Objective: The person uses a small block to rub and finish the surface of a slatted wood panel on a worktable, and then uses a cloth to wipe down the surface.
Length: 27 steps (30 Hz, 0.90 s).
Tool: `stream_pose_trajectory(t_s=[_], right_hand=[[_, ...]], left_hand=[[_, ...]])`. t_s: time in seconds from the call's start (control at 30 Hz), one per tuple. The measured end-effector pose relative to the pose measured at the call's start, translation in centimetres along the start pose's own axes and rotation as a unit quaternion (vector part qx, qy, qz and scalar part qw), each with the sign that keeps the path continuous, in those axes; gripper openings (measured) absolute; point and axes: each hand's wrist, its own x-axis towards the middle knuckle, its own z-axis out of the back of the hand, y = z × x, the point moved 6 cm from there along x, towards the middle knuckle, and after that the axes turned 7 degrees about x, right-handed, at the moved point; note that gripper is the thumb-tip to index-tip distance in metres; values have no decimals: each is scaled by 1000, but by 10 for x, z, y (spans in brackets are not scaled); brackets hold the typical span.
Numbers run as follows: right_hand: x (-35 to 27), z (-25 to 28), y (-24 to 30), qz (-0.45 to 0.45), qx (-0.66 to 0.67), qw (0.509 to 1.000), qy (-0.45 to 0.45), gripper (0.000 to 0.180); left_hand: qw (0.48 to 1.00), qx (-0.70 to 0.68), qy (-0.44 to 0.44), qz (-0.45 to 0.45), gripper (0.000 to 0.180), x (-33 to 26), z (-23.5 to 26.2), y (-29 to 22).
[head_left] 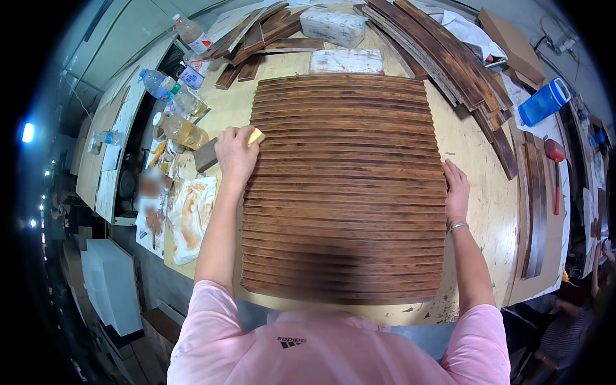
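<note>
Slatted panel is lying by the near edge of the table, looking fully stained, rubbing perhaps remaining, left hand pinching a yellow block, right hand, empty, bracing.

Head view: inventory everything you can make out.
Slatted panel: 1, brown, mid-table
Table: 1, pale yellow, centre
Smeared blocks: 2, white, beyond panel
Loose boards: many, brown, far left and right
Bottles: several, mixed, left
Stained cloth: 1, white-brown, left
Small block: 1, yellow, in left hand
Dark piece: 1, grey-brown, left of left hand
Jug: 1, blue, right
Carton: 1, brown, far right
Other person: 1, striped top, lower right
Shirt: 1, pink, bottom
Bracelet: 1, silvery, right wrist
Left hand: 1, bare, panel's left edge
Right hand: 1, bare, panel's right edge
</note>
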Motion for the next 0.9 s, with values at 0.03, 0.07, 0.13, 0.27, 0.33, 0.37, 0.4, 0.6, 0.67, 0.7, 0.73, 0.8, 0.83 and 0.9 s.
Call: stream_pose_trajectory(t_s=[0.03, 0.07, 0.13, 0.27, 0.33, 0.37, 0.4, 0.6, 0.67, 0.7, 0.73, 0.8, 0.83, 0.9], right_hand=[[1, 2, 2, -2, 6, 1000, 1, 45], [1, 1, 4, -3, 12, 1000, 3, 45], [0, 0, 1, -3, 16, 1000, 4, 45], [-2, 2, -4, -20, 53, 998, -1, 48], [0, 3, 2, -67, 102, 993, 4, 50], [-1, 3, 0, -95, 124, 988, 6, 52], [-1, 3, 0, -78, 109, 991, 4, 52], [-2, 0, 4, -63, 97, 993, 8, 52], [-2, 3, -8, -50, 92, 995, 1, 50], [0, 4, -9, -30, 65, 997, 0, 49], [1, 2, -4, -9, 41, 999, 1, 48], [2, -1, 3, 18, 7, 1000, 0, 43], [1, -1, 1, 16, 5, 1000, -2, 42], [-1, -1, -2, 13, 2, 1000, -3, 42]], left_hand=[[1000, -6, -7, 15, 32, 1, 9, 0], [998, -62, -10, -8, 32, 0, 11, -15], [986, -143, -13, -86, 31, -4, 13, -65], [967, -164, 51, -187, 33, -24, 13, -100], [982, -149, 30, -108, 33, -29, 1, -39], [984, -164, 56, -36, 29, -32, -4, -5], [995, -89, 32, -7, 29, -34, 1, 26], [993, -97, -56, 36, 28, -39, 21, 58], [990, -101, 1, -99, 29, -30, 24, 3], [983, -77, 32, -165, 30, -26, 25, -15], [993, -66, 2, -99, 31, -22, 17, 4], [999, -22, -23, 28, 31, -16, -1, 48], [998, -19, -34, 41, 29, -5, 0, 40], [993, -106, -56, 9, 27, 15, -2, -8]])
